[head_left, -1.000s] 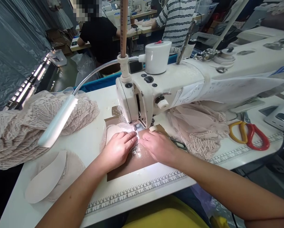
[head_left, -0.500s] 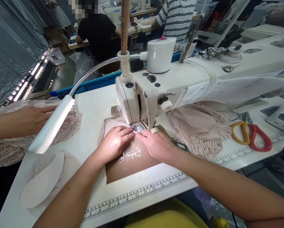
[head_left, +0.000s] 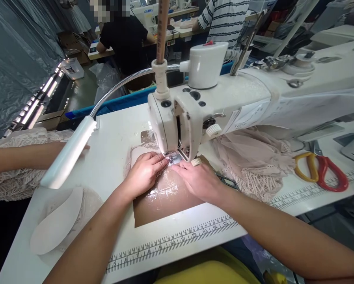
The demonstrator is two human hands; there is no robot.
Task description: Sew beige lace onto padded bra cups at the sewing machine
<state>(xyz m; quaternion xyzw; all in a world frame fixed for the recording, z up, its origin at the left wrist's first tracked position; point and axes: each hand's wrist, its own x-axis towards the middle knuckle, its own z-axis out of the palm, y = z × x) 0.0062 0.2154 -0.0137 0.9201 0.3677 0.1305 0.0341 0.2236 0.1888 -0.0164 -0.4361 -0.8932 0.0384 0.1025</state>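
Both hands stay flat: left hand (head_left: 144, 171) and right hand (head_left: 196, 179) press the lace piece (head_left: 138, 156) under the sewing machine (head_left: 189, 114) needle. A co-worker's arm (head_left: 23, 156) has reached in, clearing the lace pile (head_left: 5, 181).

Bright, even room light; the gooseneck lamp (head_left: 67, 156) throws hard glare at the needle, frame edges bow, and the background is slightly soft.
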